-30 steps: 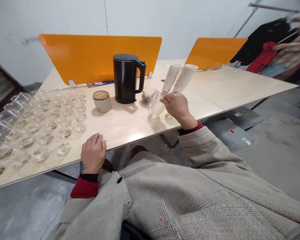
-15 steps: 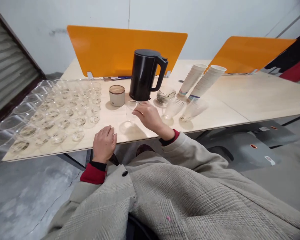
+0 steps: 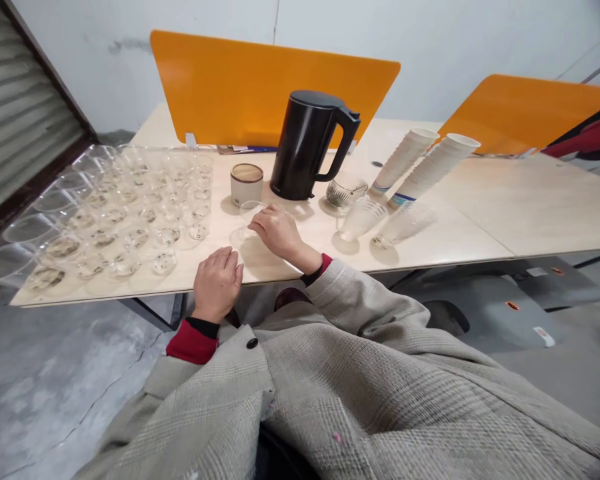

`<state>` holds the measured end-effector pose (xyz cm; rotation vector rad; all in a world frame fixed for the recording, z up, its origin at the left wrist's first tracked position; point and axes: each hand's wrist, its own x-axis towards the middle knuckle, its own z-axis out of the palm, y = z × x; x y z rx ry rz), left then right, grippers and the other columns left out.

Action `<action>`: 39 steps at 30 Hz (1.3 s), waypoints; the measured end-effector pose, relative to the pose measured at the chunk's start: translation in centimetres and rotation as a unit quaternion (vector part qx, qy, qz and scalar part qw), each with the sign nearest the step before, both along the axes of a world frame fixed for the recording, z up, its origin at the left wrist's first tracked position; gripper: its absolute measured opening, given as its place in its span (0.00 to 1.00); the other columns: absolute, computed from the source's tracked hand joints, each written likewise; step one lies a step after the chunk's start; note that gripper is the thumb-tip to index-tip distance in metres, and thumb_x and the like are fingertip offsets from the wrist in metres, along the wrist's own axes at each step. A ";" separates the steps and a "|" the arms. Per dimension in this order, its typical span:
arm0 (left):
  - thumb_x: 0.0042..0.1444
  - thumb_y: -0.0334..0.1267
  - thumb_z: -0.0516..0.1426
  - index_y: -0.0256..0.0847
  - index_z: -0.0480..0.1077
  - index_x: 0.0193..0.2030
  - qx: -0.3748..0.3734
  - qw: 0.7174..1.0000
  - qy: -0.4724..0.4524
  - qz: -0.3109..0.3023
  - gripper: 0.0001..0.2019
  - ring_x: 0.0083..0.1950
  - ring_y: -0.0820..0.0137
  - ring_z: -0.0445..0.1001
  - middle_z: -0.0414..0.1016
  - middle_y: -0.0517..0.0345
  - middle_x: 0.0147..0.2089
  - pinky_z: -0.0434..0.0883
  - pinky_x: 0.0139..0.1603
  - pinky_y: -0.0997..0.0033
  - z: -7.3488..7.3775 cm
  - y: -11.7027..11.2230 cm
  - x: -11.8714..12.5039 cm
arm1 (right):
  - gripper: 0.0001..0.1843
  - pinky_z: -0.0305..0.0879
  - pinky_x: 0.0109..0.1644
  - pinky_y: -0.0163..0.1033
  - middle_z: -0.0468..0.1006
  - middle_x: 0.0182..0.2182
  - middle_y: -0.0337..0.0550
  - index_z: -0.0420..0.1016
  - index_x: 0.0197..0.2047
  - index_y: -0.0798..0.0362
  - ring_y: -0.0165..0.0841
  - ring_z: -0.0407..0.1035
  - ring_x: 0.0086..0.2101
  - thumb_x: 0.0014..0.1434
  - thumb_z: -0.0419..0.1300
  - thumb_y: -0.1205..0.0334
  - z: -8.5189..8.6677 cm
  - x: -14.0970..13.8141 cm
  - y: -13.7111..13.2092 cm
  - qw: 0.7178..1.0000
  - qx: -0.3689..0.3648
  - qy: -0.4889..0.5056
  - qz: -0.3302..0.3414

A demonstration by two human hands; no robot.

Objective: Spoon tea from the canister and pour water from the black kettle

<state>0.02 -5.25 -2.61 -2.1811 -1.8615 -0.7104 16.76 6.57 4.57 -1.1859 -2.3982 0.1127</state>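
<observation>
Left hand (image 3: 217,283): palm down, fingers loosely curled and together, wrist straight, resting flat with nothing in its grasp. Right hand (image 3: 277,230): reached forward and across, just ahead of the left hand, palm down, fingers bent at the tips. Both forearms sleeved, red cuffs showing at each wrist.

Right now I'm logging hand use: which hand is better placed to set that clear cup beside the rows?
Right hand: it already grips the clear cup; left hand rests flat at the table edge.
</observation>
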 end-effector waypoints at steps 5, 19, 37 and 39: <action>0.74 0.42 0.49 0.40 0.76 0.62 -0.001 1.000 0.006 0.002 0.20 0.67 0.53 0.75 0.79 0.42 0.67 0.71 0.64 0.52 -0.1 0.0 0.0 | 0.11 0.66 0.51 0.46 0.85 0.43 0.51 0.84 0.39 0.53 0.45 0.73 0.52 0.73 0.62 0.63 0.1 -0.1 -0.1 1.000 -0.002 0.004 0.005; 0.74 0.41 0.50 0.38 0.77 0.60 0.011 1.000 0.018 0.006 0.19 0.67 0.53 0.77 0.80 0.42 0.66 0.73 0.63 0.52 -0.1 0.0 0.0 | 0.13 0.68 0.57 0.47 0.86 0.46 0.53 0.86 0.44 0.55 0.46 0.73 0.52 0.74 0.59 0.63 -0.6 0.1 1.5 1.000 0.012 -0.007 0.017; 0.72 0.39 0.52 0.37 0.78 0.60 0.023 1.000 -0.004 -0.003 0.17 0.66 0.52 0.77 0.80 0.41 0.65 0.73 0.61 0.52 -0.2 -0.1 0.1 | 0.45 0.64 0.71 0.54 0.70 0.70 0.59 0.66 0.74 0.53 0.51 0.67 0.67 0.60 0.70 0.43 2.0 -2.5 14.0 0.993 -0.082 0.073 -0.044; 0.72 0.39 0.52 0.38 0.78 0.60 0.025 1.000 -0.005 -0.004 0.17 0.66 0.52 0.77 0.80 0.41 0.65 0.73 0.61 0.52 -0.3 -0.1 0.1 | 0.45 0.65 0.70 0.54 0.72 0.68 0.58 0.68 0.73 0.53 0.50 0.68 0.65 0.57 0.72 0.46 1.5 -3.0 15.0 0.993 -0.090 0.067 -0.028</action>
